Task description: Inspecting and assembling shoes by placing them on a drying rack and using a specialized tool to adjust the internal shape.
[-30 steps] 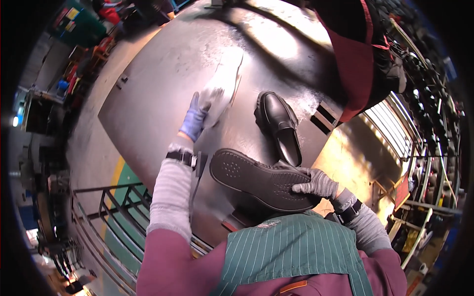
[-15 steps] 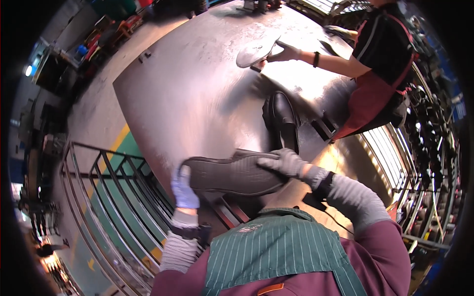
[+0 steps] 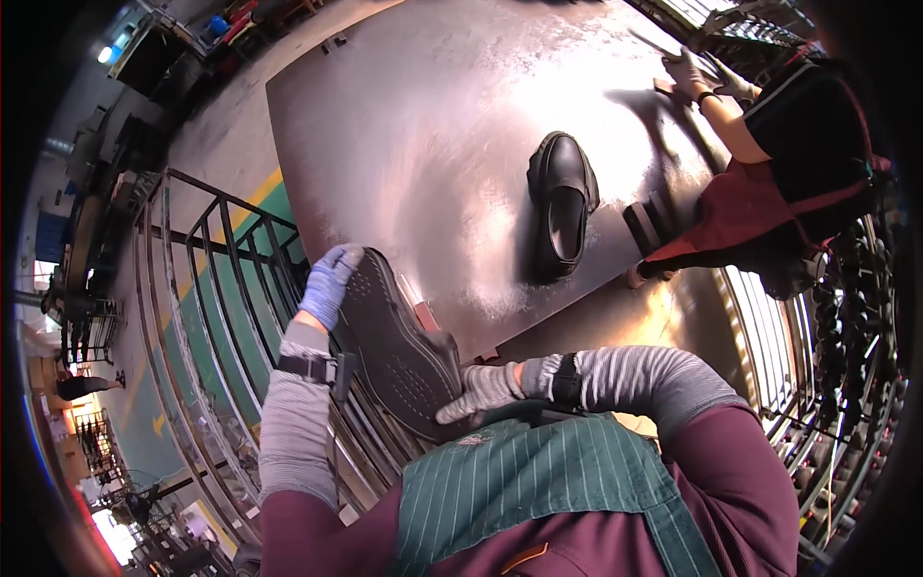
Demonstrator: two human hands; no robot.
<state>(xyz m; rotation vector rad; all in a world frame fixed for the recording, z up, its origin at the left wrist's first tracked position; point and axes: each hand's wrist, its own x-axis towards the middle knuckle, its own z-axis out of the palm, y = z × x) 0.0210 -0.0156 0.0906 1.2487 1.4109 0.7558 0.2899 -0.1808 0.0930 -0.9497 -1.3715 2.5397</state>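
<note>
A black shoe point(image 3: 399, 351) is held sole-up between my two gloved hands, tilted in front of my apron over the table's near left edge. My left hand point(image 3: 332, 281), in a bluish glove, grips its far end. At the near end, my right hand point(image 3: 486, 389), in a grey glove, wraps its fingers round the shoe with the thumb on the sole. Another black shoe point(image 3: 561, 207) lies on the metal table point(image 3: 385, 144), opening up. The underside of the held shoe's upper is hidden from me.
A metal-barred rack point(image 3: 207, 226) stands at the left by the table. Across the table on the right, a co-worker's gloved hand point(image 3: 685, 75) works near the far edge. Dark blocks point(image 3: 646, 226) lie at the table's right edge; loaded shelves point(image 3: 851, 327) stand beyond.
The held shoe has swung from nearly level to a steep slant, moving left and nearer the rack. My view has shifted. The co-worker's hands have moved away from the table's middle.
</note>
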